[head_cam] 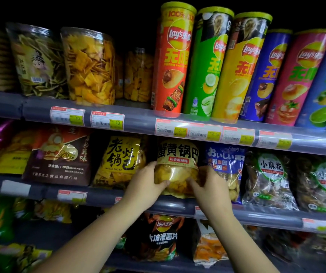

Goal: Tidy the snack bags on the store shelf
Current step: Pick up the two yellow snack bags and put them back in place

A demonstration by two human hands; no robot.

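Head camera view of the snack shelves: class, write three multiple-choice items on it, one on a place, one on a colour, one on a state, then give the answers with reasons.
1. Which shelf holds the gripped bag?
A. top shelf
B. middle shelf
C. bottom shelf

2. What colour is the leftmost Lay's can?
A. orange-red
B. white
C. black

3. How is the bag held?
A. by one hand
B. by no hand
C. by both hands

Answers:
1 B: the yellow bag stands on the middle shelf, below the cans.
2 A: the leftmost can has an orange-red body.
3 C: the left hand and right hand clasp its sides.
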